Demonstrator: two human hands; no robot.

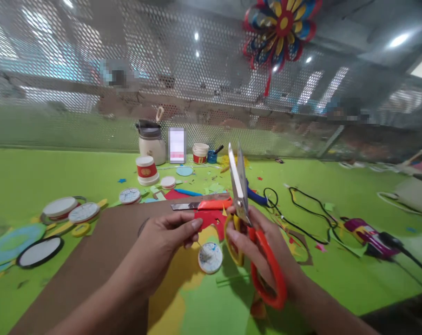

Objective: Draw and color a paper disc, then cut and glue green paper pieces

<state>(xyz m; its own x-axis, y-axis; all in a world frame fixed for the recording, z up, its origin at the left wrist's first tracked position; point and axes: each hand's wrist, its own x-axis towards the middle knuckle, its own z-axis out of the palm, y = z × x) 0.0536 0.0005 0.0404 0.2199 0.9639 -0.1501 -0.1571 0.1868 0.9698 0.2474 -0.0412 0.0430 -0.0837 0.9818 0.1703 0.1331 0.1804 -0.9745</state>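
Observation:
My right hand (267, 239) is wrapped round a pair of scissors (239, 186) with one yellow and one red handle loop. Their blades point up, slightly apart. My left hand (169, 237) is closed in a pinch, and a thin line, perhaps thread or wire, runs down from its fingers. Red paper (214, 219) with cut-outs shows right beside those fingertips; whether they grip it I cannot tell. Below lies a small white disc (211, 260) with blue marks. Just beyond my hands, a utility knife (211, 204) with an orange handle lies with its blade out.
Brown board (116, 246) covers the near left, with lids and rings such as a black-rimmed disc (40, 252) beside it. A jug (151, 144), a red-and-white tub (147, 170) and a bright screen (176, 145) stand behind. Rightward lie a black cord (312, 209) and a purple object (369, 237).

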